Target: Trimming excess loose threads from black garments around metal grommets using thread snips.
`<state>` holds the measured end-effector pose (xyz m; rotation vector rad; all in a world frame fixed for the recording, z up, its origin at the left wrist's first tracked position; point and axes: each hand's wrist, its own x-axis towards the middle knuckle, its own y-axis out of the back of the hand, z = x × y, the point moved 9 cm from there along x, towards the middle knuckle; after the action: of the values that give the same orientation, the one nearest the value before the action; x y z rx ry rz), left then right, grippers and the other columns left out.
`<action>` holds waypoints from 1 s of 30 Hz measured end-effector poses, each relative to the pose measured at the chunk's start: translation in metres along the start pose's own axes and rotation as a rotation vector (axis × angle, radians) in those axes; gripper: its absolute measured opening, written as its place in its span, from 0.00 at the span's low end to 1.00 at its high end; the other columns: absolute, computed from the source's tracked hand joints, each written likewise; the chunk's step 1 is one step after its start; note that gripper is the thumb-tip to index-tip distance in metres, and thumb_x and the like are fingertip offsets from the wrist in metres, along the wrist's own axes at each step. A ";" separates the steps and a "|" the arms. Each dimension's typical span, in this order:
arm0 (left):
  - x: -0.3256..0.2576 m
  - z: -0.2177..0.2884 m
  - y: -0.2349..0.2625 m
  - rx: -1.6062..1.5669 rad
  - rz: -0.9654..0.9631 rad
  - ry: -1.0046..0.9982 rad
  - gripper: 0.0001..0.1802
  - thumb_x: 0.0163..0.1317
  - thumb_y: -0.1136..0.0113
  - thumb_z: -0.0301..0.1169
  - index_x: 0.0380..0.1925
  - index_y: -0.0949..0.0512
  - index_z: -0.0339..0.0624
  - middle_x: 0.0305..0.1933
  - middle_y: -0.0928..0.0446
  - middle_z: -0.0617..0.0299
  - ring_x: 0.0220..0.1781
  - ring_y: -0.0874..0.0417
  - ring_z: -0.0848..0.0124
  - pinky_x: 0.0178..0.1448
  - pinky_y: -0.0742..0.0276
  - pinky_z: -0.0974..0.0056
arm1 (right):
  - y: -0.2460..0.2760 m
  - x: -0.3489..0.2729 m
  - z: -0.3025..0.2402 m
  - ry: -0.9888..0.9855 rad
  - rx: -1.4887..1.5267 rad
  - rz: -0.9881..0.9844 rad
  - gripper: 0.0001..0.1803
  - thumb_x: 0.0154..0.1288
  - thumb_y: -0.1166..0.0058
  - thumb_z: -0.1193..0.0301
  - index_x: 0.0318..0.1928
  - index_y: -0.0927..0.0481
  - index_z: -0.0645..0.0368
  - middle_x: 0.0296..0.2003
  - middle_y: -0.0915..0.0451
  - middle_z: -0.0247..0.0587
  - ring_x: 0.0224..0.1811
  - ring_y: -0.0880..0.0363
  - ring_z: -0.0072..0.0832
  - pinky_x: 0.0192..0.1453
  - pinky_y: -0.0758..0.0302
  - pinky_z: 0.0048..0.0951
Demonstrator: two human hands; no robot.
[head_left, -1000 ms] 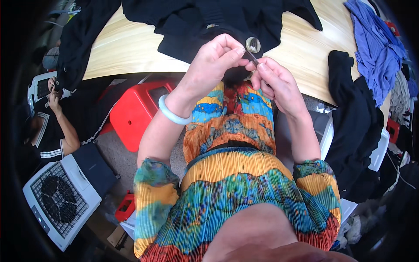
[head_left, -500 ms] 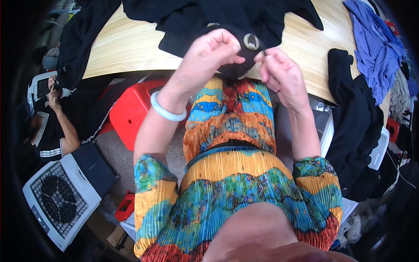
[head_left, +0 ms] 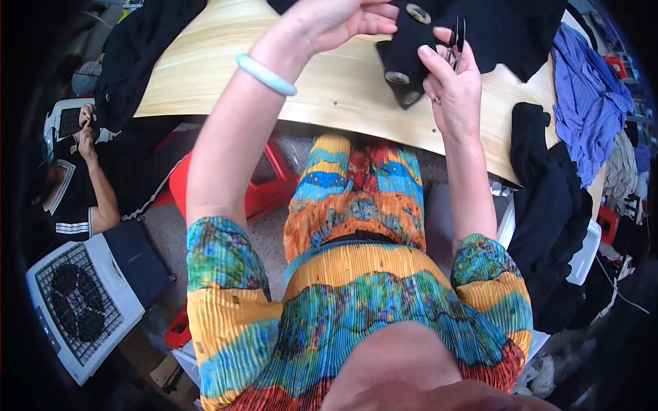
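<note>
The person's right hand [head_left: 454,85], raised above the tabletop [head_left: 226,65] beyond its near edge, has its grip clenched around a slim, dark metal two-pronged tool [head_left: 459,42], prongs upward. Just beside it, a black cloth garment [head_left: 404,48] with large, round, pale-rimmed buttons [head_left: 397,77] lies toward the tabletop's far edge. The left hand [head_left: 336,24] reaches near that garment, some fingers extended; cut by the picture's upper edge, its grip cannot be told. A violet-blue crumpled cloth [head_left: 589,103] drapes over the tabletop's right edge.
</note>
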<state>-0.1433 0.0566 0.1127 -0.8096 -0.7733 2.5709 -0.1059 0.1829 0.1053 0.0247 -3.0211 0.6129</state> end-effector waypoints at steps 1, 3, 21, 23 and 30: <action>0.004 -0.005 0.012 0.033 -0.022 -0.012 0.09 0.51 0.50 0.25 0.33 0.27 0.38 0.25 0.28 0.59 0.33 0.24 0.65 0.42 0.26 0.65 | 0.005 0.001 0.005 -0.049 0.055 0.043 0.19 0.51 0.42 0.75 0.43 0.33 0.61 0.23 0.34 0.24 0.14 0.42 0.08 0.15 0.47 0.11; 0.004 0.016 0.048 0.509 0.329 -0.545 0.09 0.62 0.56 0.29 0.38 0.34 0.34 0.38 0.27 0.55 0.37 0.22 0.72 0.45 0.25 0.68 | 0.018 0.003 0.012 -0.103 0.103 0.113 0.13 0.54 0.46 0.76 0.40 0.30 0.60 0.20 0.33 0.24 0.10 0.46 0.09 0.14 0.49 0.14; -0.106 -0.032 -0.041 0.614 -0.237 -0.531 0.11 0.47 0.53 0.18 0.33 0.27 0.29 0.33 0.25 0.62 0.35 0.27 0.76 0.42 0.31 0.72 | -0.026 -0.043 -0.062 0.024 0.181 -0.025 0.15 0.53 0.46 0.77 0.42 0.31 0.61 0.23 0.29 0.26 0.11 0.44 0.09 0.14 0.47 0.13; -0.125 -0.023 -0.037 0.505 -0.269 -0.577 0.12 0.49 0.54 0.18 0.34 0.26 0.31 0.28 0.27 0.67 0.29 0.29 0.81 0.35 0.33 0.77 | -0.040 -0.056 -0.073 0.057 0.209 -0.102 0.15 0.53 0.46 0.77 0.43 0.31 0.61 0.23 0.29 0.26 0.11 0.44 0.08 0.14 0.47 0.13; -0.088 -0.032 0.011 0.317 -0.071 -0.567 0.10 0.56 0.55 0.19 0.39 0.30 0.36 0.37 0.27 0.65 0.40 0.27 0.79 0.47 0.32 0.76 | -0.030 -0.049 -0.033 -0.051 0.132 -0.014 0.14 0.53 0.44 0.76 0.41 0.31 0.61 0.21 0.32 0.24 0.12 0.43 0.08 0.15 0.46 0.12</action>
<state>-0.0575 0.0200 0.1213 0.0507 -0.4959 2.7777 -0.0548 0.1681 0.1440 0.0684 -3.0208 0.8224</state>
